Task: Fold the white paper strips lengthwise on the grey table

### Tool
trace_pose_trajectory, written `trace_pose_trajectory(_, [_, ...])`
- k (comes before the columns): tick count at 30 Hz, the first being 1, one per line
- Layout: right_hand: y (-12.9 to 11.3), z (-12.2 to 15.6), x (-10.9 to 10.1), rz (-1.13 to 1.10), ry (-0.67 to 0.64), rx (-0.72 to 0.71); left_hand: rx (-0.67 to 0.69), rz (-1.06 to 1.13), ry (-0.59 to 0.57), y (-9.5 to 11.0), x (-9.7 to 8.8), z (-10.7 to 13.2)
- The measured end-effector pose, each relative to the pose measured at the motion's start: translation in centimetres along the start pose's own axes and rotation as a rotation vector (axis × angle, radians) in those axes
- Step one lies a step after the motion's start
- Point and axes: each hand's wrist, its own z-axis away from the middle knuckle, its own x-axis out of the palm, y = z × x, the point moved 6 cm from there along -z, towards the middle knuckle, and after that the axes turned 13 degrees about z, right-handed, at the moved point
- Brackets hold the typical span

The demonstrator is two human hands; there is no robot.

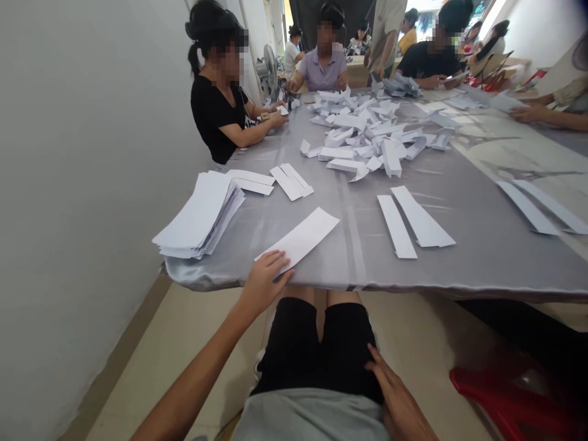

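A white strip of paper (305, 234) lies slanted near the table's front edge. Across its near end rests my left hand (267, 277), fingers laid flat and thumb apart, not gripping. My right hand (390, 389) is down by my right thigh, its fingers spread against the black shorts (342, 343) with nothing in them. To the left of the strip stands a thick stack of white paper (195, 211). Behind it are a few folded papers (252, 182) and a short folded piece (291, 182). Two long folded strips (397, 226) lie to the right.
A loose heap of folded papers (362, 131) covers the table's far middle. The table (303, 269) has a grey cloth. A person in black (225, 113) sits at the left side, others beyond. More strips (528, 208) lie far right; a red stool (500, 392) stands below.
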Motion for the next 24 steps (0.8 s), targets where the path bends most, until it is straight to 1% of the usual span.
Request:
trace_pose_trajectory(4, [0.5,-0.2,0.9,-0.060,-0.024,-0.013,-0.004,0.064,0.030,0.1,0.1,0.1])
trace_pose_trajectory(7, [0.7,0.2,1.3,-0.093,-0.024,-0.042,-0.017,0.055,0.054,0.0,-0.3,-0.1])
trace_pose_trajectory(12, [0.8,-0.2,0.4,-0.100,0.027,-0.064,-0.075,-0.039,0.045,-1.1,-0.6,-0.4])
trace_pose_trajectory(14, [0.5,-0.7,-0.1,-0.075,-0.008,-0.066,-0.111,-0.052,0.018,-1.9,-0.4,-0.3])
trace_pose_trajectory(16, [-0.1,-1.0,-0.4,-0.046,-0.073,-0.102,-0.135,-0.047,-0.008,-2.5,-0.2,-0.2])
trace_pose_trajectory(19, [-0.7,-1.2,-0.6,-0.018,-0.134,-0.155,-0.150,-0.042,-0.016,-2.9,0.0,-0.2])
trace_pose_trajectory(21, [-0.3,-1.3,-0.6,-0.022,-0.121,-0.157,-0.158,-0.034,-0.007,-2.9,0.1,-0.1])
trace_pose_trajectory(24, [0.8,-1.4,-0.5,-0.027,-0.058,-0.120,-0.169,-0.021,0.009,-2.9,0.1,0.0])
